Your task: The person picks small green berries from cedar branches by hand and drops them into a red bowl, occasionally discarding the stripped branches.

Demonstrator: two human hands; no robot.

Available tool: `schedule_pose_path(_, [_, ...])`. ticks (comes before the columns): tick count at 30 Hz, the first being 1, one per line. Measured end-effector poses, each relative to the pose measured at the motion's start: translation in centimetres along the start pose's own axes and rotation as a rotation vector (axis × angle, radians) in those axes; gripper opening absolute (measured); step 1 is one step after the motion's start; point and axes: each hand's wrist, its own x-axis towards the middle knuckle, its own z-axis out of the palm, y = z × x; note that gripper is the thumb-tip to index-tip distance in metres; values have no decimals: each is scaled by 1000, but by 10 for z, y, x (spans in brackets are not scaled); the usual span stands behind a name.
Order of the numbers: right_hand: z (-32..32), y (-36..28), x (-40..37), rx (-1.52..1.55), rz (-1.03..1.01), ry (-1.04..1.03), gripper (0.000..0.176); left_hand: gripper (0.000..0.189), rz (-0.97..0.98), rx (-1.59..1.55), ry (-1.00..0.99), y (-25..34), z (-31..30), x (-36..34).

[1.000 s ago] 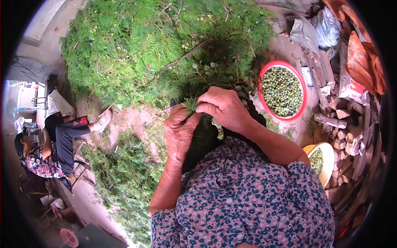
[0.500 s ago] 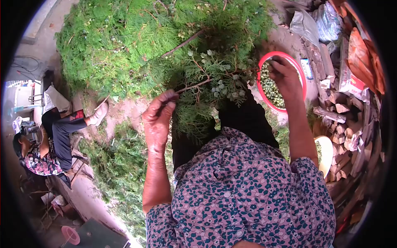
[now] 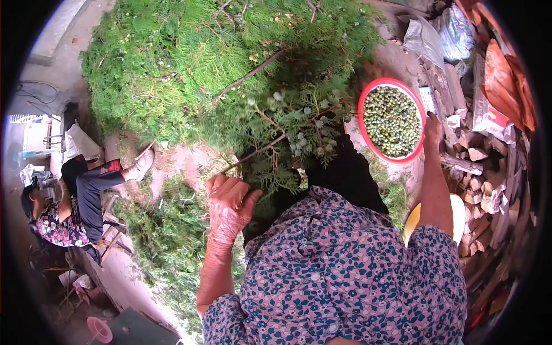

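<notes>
My left hand (image 3: 229, 206) holds the stem end of a green cypress branch (image 3: 282, 138) with pale seed cones, which slants up and right over my dark lap. My right hand (image 3: 432, 130) is stretched out to the right rim of a red basin (image 3: 363, 133) full of green cones, and its fingers curl on that rim. A big heap of cut green branches (image 3: 190, 63) lies on the ground beyond my hands.
A yellow bowl (image 3: 460, 214) stands by my right elbow. Firewood pieces (image 3: 480, 172) and bags (image 3: 494, 86) are piled along the right. More green cuttings (image 3: 167, 236) lie at lower left. Another person (image 3: 63, 213) sits at the far left.
My right hand left the branch, went over the red basin, and now sits at its right rim. My left hand lowered with the branch stem in it.
</notes>
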Motion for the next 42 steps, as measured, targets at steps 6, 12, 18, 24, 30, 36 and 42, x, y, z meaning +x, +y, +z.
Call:
schedule_pose_path(6, [-9,6,8,-461,-44,163,52,25,-9,-60,-136,13,-15,-16])
schedule_pose_path(12, [-5,-37,-2,-566,-93,192,45,20,-175,-123,164,23,-7,9])
schedule_pose_path(18, [45,-184,-69,79,-253,-156,29,28,-847,-1339,177,12,19,69])
schedule_pose_path(24, [78,-262,-118,356,-250,-332,23,37,-990,-1420,137,9,30,92])
schedule_pose_path(30, [77,-331,-161,653,-316,-504,18,27,-1053,-1440,157,15,33,102])
schedule_pose_path(36, [82,-390,-204,664,-558,-743,24,11,-749,-1226,329,22,45,102])
schedule_pose_path(42, [106,-392,-223,744,-561,-625,24,3,-730,-1343,288,27,47,101])
